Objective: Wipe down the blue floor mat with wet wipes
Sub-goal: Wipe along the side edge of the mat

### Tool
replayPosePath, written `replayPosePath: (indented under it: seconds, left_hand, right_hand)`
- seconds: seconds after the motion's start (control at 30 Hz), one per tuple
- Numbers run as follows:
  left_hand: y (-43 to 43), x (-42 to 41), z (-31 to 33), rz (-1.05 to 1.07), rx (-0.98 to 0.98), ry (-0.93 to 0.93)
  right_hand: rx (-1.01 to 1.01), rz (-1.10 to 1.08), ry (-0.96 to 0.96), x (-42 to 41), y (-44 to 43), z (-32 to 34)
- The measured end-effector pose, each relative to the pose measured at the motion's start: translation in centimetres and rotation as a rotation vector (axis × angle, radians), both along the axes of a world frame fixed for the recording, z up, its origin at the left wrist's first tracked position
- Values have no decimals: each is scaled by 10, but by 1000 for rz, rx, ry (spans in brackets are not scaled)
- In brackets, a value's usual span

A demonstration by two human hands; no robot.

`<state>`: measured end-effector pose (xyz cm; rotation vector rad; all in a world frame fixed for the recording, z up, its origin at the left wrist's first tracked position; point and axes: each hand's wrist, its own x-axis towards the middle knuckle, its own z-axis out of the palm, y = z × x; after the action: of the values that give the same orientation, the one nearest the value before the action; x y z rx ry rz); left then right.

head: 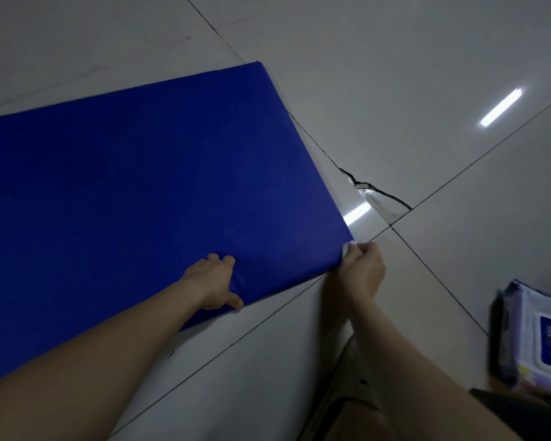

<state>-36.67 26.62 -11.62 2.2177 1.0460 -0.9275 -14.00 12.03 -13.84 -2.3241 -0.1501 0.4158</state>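
Head view: two bare forearms reach up from the bottom of the frame to the near edge of the blue mat (134, 173).
The left hand (215, 281), lower centre, grips that edge, fingers curled on top and thumb at the rim. The right hand (360, 268) pinches a white wipe (346, 248) against the mat's near right corner. The mat lies flat on the tiled floor (395, 74), filling the left half. A pack of wipes (535, 338) lies at lower right, well apart. A cracked tile corner (372, 192) lies just beside the mat's right edge.

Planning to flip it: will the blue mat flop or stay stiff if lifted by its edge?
Probably pliable: the blue mat puckers where the left hand grips its edge. It may slide, since the tile floor looks glossy.
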Motion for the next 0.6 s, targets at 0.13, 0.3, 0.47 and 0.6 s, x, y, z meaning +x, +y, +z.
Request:
replayPosePath:
  seconds: [0.13, 0.3, 0.47, 0.6]
  left_hand:
    - [0, -1, -1, -6, 1, -1]
    - [0, -2, -1, -3, 11, -4]
    - [0, -3, -2, 4, 5, -34]
    - [-1, -4, -3, -1, 9, -42]
  right_hand:
    - [54, 48, 84, -62, 0, 0]
    - [-32, 719, -3, -105, -12, -2]
    - [-94, 502, -131, -23, -15, 5]
    - [-137, 203, -155, -2, -4, -2]
